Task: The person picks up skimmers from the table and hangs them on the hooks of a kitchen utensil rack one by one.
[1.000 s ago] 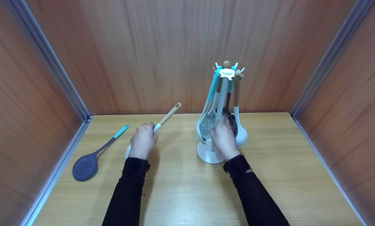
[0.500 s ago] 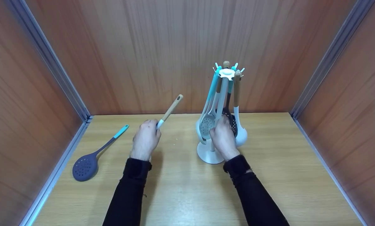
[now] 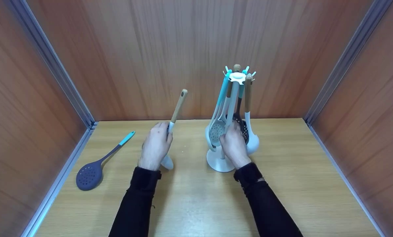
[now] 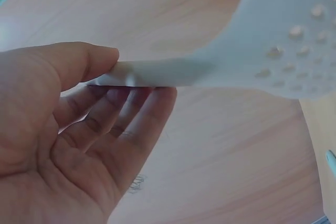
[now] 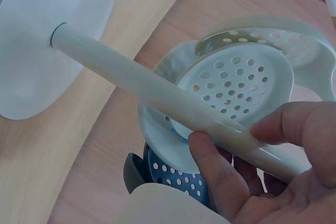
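Observation:
My left hand (image 3: 156, 143) grips a pale skimmer (image 3: 179, 107) by its stem, between thumb and fingertips. The skimmer's wooden handle points up and away. Its perforated head (image 4: 294, 40) shows in the left wrist view, while in the head view most of it hides behind the hand. On the right, my right hand (image 3: 234, 143) holds the white pole (image 5: 136, 82) of a utensil stand (image 3: 221, 164), thumb on one side and fingers on the other. Several utensils hang from the stand, among them a white ladle (image 3: 253, 143), a pale perforated skimmer (image 5: 231, 85) and dark perforated ones.
A dark blue skimmer (image 3: 89, 176) with a turquoise handle lies on the wooden table (image 3: 189, 204) at the left. Wood-grained panels (image 3: 163, 49) enclose the table at the back and both sides, with metal strips (image 3: 324, 62) at the corners.
My left hand has moved slightly right and away from me. The skimmer in it has turned more upright, and its head now shows right of the wrist. My right hand stays on the pole.

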{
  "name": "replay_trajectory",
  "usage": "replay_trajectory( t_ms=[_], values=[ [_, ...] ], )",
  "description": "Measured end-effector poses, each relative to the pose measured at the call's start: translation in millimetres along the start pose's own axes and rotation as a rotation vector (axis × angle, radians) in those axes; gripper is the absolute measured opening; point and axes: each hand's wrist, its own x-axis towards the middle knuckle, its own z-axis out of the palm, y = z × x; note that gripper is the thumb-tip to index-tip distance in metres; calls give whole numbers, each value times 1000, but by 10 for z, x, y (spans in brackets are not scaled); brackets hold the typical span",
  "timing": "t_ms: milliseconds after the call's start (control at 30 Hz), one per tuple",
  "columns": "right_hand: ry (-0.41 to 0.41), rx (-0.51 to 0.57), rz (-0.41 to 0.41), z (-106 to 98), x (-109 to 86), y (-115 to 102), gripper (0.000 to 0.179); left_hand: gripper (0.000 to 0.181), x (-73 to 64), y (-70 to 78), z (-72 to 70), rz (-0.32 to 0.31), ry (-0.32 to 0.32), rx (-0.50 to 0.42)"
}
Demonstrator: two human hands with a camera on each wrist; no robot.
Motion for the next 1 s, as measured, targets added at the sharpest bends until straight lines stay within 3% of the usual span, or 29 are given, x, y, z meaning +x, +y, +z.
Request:
replay_trajectory(
  t_ms=[300, 633, 1000],
  values=[
    [19, -12, -17, 17, 1, 8, 62, 27, -46, 135, -40, 66, 38, -31],
    [4, -4, -16, 4, -8, 13, 66, 27, -93, 319, -131, 88, 35, -31],
    [-38, 2, 22, -12, -3, -1, 69, 27, -154, 488, -186, 176, 115, -24]
  ],
)
